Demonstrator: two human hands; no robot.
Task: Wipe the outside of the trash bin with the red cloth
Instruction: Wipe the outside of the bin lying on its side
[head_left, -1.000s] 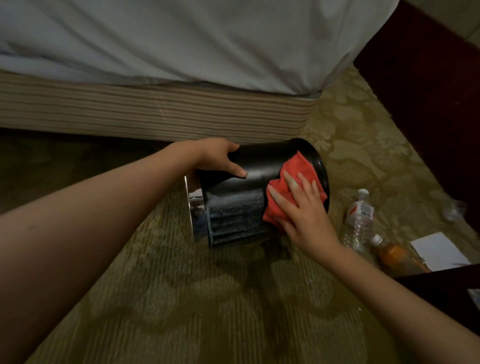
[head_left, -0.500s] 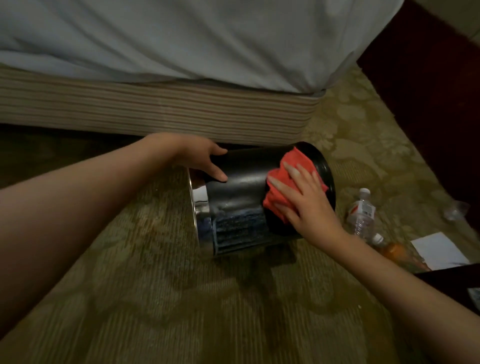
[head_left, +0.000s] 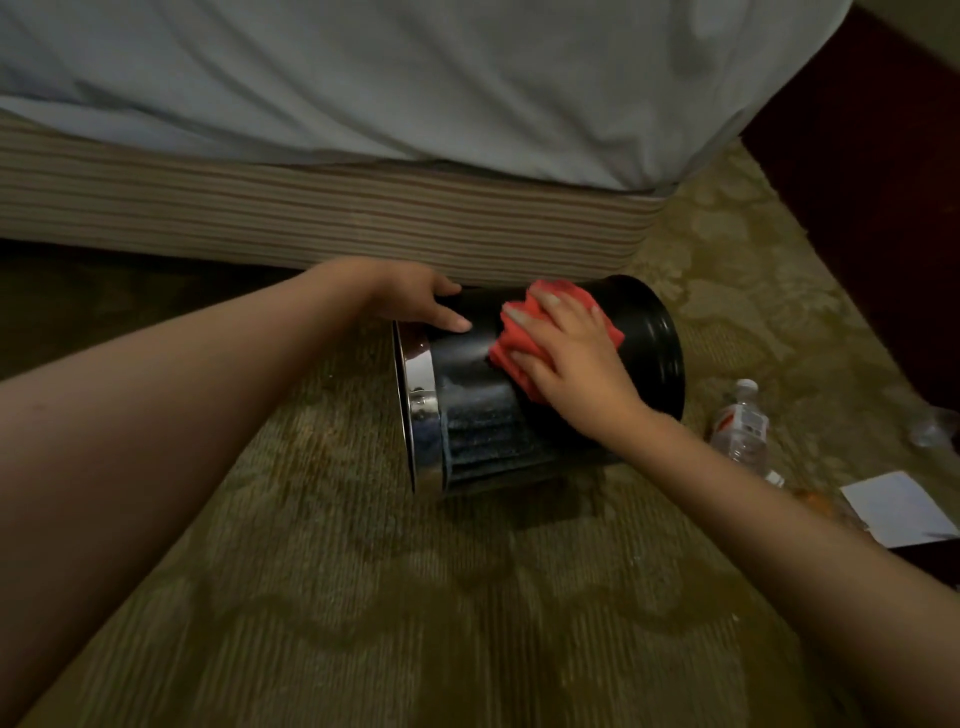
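A black round trash bin with a chrome rim lies on its side on the carpet, rim toward the left and base toward the right. My left hand rests on the bin's upper side near the rim and steadies it. My right hand lies flat on a crumpled red cloth, pressing it against the bin's top side around the middle. Most of the cloth is hidden under my palm and fingers.
A bed with a white cover and striped base runs along behind the bin. To the right on the carpet lie a clear water bottle, a white paper and a crumpled plastic piece. Dark furniture stands at the far right.
My right hand has slid the red cloth from the bin's base end up and left along its side. My left hand has shifted slightly toward the rim.
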